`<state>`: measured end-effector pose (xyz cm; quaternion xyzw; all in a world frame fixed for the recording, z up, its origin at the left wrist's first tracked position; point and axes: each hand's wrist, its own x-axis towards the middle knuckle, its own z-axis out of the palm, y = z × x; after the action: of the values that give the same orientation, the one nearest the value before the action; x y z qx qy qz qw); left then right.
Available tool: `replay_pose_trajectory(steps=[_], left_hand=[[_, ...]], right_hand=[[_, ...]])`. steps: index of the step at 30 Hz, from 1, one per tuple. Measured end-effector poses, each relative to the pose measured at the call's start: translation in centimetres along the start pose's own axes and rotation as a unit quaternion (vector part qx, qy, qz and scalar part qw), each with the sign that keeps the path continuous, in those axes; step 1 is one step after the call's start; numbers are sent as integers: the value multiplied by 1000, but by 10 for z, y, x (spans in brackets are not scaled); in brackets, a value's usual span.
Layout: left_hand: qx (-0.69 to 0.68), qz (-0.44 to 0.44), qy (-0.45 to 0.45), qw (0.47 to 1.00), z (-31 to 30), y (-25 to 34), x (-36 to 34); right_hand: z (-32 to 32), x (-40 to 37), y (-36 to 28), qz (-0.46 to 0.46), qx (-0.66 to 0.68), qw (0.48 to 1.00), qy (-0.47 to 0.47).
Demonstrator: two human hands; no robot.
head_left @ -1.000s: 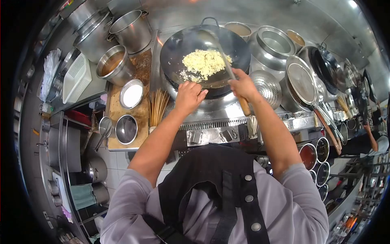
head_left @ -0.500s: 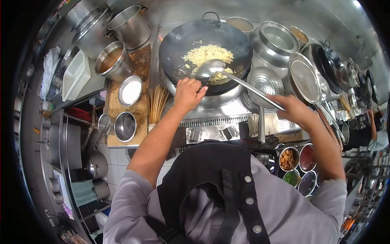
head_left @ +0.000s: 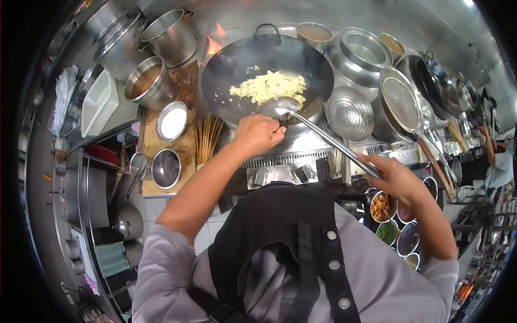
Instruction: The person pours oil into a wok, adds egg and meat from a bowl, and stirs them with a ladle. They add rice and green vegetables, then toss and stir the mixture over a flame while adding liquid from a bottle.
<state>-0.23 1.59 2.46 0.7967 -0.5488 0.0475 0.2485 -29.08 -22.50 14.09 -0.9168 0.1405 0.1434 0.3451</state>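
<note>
Yellowish-white food [head_left: 272, 88] lies in the middle of a large dark wok [head_left: 229, 70], with small bits scattered beside it. My left hand [head_left: 258, 134] is closed at the wok's near edge; the part of the wok that it grips is hidden under the fingers. Closed around the end of a long metal handle, my right hand [head_left: 390, 175] holds a ladle [head_left: 283, 106]. The ladle's bowl rests over the near side of the food. A perforated strainer [head_left: 350, 113] lies just right of the wok.
Flames [head_left: 215, 40] rise at the wok's back left. A wooden board [head_left: 151, 137] on the left bears bowls and a bundle of sticks [head_left: 207, 137]. Pots and a mesh sieve [head_left: 400, 99] stand right. Food containers [head_left: 381, 207] sit lower right. Another person [head_left: 500, 167] is far right.
The wok has shifted left and tilted, with my left hand moving toward me. My right hand and the ladle have come nearer to me. Flames have grown behind the wok.
</note>
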Motion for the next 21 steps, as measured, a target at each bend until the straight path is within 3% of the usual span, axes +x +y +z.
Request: replay_pose_trajectory(steps=[2,3,4,5,6,8,10,12,15,16,17,19,21], left_hand=[[9,-16,96,995,29,-7,7],[33,-19,100,994,39,-6,4],[41,-28,71,996,36,6,-5],[48,-40,42,997,32,21,-23],[45,-44,14,998,31,34,-48],[-2,-9,-54,999,20,44,-90],[35,10,-31,999,-3,46,-82],[74,12,8,997,-16,28,-43],[29,2,82,996,11,-3,-3],[26,6,123,992,28,-10,-1],[24,11,125,992,34,-8,-8],[54,-29,52,997,44,9,-43],[29,-27,-69,997,44,23,-92]], right_hand=[[22,43,-21,28,35,999,21],[43,68,-20,41,59,996,45],[74,100,5,-47,144,982,110],[93,128,19,-26,85,988,123],[91,118,-6,-27,50,989,138],[91,89,3,-91,69,985,130],[60,29,-17,49,228,972,18],[45,-12,-25,125,355,926,-21],[35,8,-25,142,213,967,-3],[34,24,-39,151,247,957,25],[51,53,-23,89,276,953,86],[90,103,0,40,222,965,137],[92,103,-3,-10,175,968,181]])
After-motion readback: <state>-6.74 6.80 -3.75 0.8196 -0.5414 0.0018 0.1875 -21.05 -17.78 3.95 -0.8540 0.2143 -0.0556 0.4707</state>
